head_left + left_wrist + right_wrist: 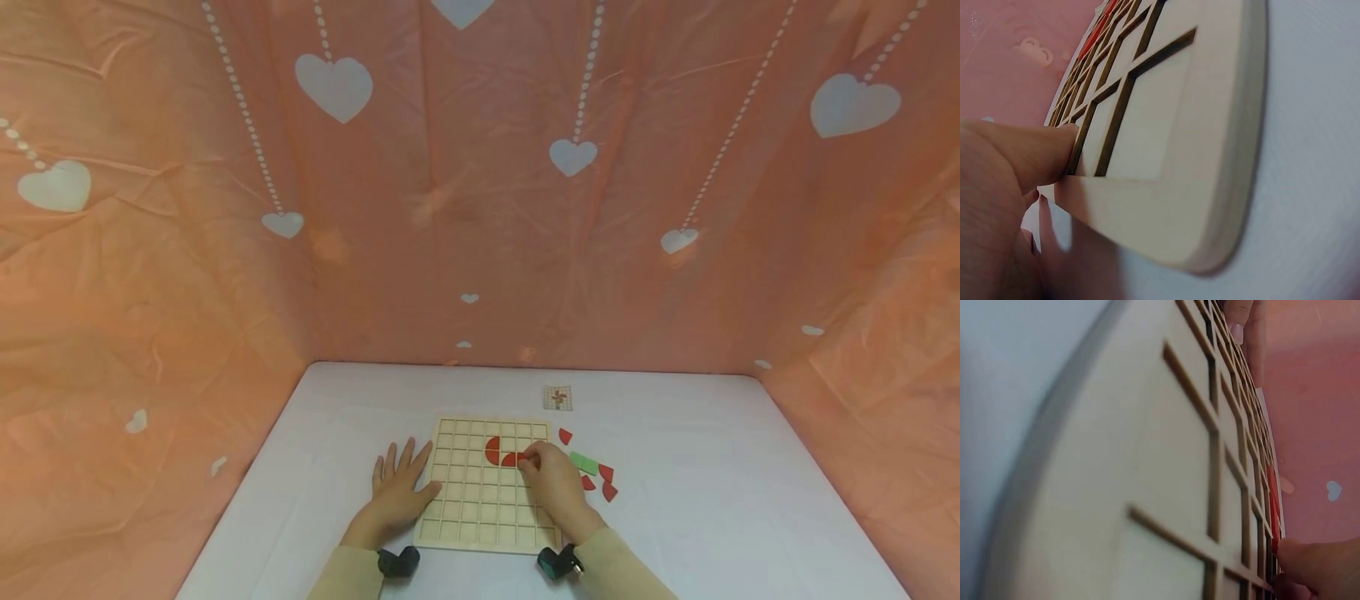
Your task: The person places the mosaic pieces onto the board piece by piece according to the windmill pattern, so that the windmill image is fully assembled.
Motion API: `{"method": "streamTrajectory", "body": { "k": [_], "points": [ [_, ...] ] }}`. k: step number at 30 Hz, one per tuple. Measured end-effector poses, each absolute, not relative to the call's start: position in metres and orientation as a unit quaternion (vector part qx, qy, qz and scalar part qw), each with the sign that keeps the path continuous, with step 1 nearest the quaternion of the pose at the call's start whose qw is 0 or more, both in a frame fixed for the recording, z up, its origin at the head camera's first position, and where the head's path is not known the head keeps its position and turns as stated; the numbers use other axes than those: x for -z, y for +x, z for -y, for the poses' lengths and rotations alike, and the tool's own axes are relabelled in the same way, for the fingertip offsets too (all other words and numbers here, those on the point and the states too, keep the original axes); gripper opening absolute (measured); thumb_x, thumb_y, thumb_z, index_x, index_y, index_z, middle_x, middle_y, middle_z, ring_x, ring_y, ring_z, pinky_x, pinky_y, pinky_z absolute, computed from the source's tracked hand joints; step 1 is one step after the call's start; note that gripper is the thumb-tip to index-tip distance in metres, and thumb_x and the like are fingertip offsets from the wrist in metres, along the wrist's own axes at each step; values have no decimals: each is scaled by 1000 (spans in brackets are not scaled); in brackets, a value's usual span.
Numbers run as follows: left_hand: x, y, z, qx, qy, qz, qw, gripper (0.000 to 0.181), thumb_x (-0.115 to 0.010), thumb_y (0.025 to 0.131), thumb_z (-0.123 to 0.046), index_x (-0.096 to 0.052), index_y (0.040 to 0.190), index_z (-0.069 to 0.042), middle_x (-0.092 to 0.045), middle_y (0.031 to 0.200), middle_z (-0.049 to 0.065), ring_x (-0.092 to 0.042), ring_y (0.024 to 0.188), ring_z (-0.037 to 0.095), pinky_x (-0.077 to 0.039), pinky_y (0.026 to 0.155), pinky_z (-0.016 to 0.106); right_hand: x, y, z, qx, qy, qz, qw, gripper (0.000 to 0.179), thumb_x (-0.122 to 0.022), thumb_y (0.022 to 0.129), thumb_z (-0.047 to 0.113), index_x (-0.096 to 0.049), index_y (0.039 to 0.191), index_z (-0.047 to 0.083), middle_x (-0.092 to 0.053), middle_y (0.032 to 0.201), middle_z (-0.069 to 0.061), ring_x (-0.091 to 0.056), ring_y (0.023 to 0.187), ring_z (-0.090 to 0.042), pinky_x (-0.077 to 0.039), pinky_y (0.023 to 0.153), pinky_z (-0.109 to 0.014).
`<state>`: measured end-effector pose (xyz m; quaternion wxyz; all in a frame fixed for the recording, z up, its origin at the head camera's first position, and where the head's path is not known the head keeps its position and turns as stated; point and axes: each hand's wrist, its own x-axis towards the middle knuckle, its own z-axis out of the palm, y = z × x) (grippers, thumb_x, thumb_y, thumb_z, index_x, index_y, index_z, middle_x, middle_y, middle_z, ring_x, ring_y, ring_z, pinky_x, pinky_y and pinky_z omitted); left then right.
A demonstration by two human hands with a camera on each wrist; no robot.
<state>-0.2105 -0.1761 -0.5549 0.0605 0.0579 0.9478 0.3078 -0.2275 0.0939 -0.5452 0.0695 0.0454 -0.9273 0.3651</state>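
A square wooden grid board [480, 509] lies on the white table. Red quarter-round pieces [492, 451] sit in cells of its upper middle, with another red piece [510, 460] in a cell beside them. My right hand [557, 486] reaches over the board's right side, thumb and fingertips pinching a red piece [521, 456] at the grid, mostly covered by the fingers. At the left edge my left hand [399, 497] lies with fingers spread, its thumb [1041, 153] resting on the board's rim.
Right of the board lie green pieces [584, 463] and several loose red pieces [607, 473]. A small patterned card [557, 397] lies beyond the board's upper right corner. An orange cloth [480, 208] with white hearts hangs behind and at both sides of the table.
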Motion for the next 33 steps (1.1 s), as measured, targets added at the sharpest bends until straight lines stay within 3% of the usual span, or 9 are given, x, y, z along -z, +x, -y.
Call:
{"method": "streamTrajectory", "body": {
  "k": [14, 33],
  "points": [
    [551, -208, 176, -321, 59, -943, 63, 67, -59, 95, -32, -32, 152, -10, -10, 159, 23, 10, 143, 45, 14, 110, 58, 545, -227, -97, -362, 64, 927, 79, 9, -73, 87, 14, -66, 90, 8, -56, 79, 3, -52, 69, -10, -47, 61, -29],
    [553, -208, 176, -315, 55, -945, 70, 67, -58, 95, -34, -31, 152, -11, -9, 159, 22, 10, 143, 44, 14, 110, 58, 541, -227, -101, -357, 59, 931, 45, 5, -69, 90, 15, -68, 93, 11, -60, 84, 2, -54, 73, -12, -49, 66, -32]
  ]
}}
